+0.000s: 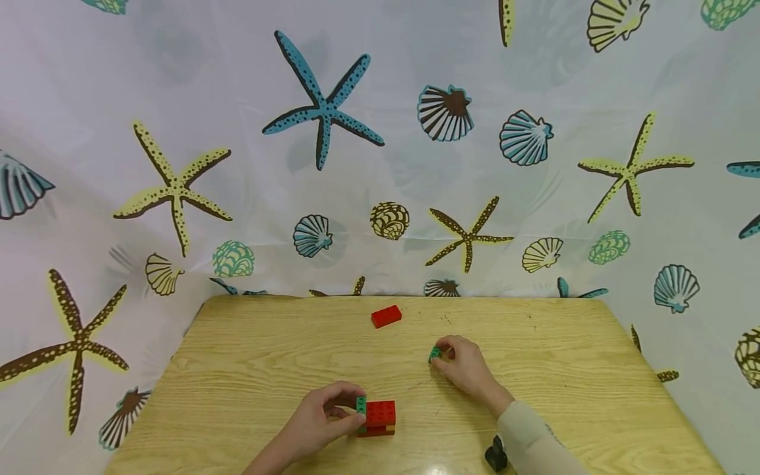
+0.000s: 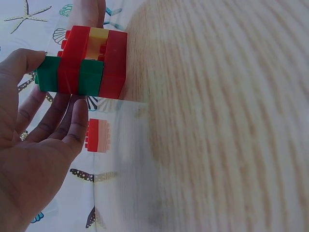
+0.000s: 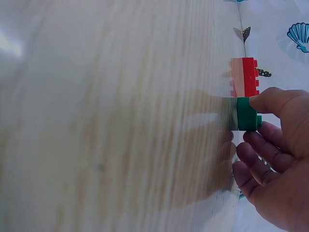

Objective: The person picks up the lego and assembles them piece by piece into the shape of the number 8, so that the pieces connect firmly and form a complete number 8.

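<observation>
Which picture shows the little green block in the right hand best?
The right wrist view: the green block fills more of the picture, pinched by the right hand. The head view shows only a green speck; the left wrist view doesn't show it.

Pale wood-grain table [image 1: 249, 369], smooth, with a glossy patch catching light at the near edge. Hard, smooth plastic in the stacked block assembly [image 1: 375, 418], faintly shiny, red, green and yellow. Same moulded plastic for the lone red brick [image 1: 386, 316] and the small green brick [image 1: 435, 353]. Thin printed backdrop sheet [image 1: 380, 132], creased, softly sheened, perhaps vinyl or coated cloth. Matt knit-looking beige sleeve [image 1: 531, 439].
</observation>
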Tool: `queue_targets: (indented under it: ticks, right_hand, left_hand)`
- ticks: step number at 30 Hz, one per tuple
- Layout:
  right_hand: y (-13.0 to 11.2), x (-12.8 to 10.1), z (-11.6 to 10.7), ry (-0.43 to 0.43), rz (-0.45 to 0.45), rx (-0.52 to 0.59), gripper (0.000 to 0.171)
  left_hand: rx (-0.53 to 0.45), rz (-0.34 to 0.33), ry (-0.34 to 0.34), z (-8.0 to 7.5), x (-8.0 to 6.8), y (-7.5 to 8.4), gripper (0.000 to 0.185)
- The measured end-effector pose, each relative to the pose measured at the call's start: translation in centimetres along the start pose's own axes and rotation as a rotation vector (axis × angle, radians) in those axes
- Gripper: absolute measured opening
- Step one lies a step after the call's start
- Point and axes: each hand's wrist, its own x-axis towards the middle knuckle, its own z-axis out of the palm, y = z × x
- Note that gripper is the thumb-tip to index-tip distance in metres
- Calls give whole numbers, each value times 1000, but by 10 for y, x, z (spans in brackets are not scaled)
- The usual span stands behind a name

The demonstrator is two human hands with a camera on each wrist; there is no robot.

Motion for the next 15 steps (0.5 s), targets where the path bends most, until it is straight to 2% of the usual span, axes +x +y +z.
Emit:
queue_targets:
  ticks: [9, 15]
  right_hand:
    - [1, -1, -1, -7, 13, 24, 28]
    - [-3, -3, -3, -2, -15, 49, 29]
  left_hand:
    - [-2, 23, -8, 0, 0, -1, 42]
    - [-12, 31, -6, 0, 0, -1, 41]
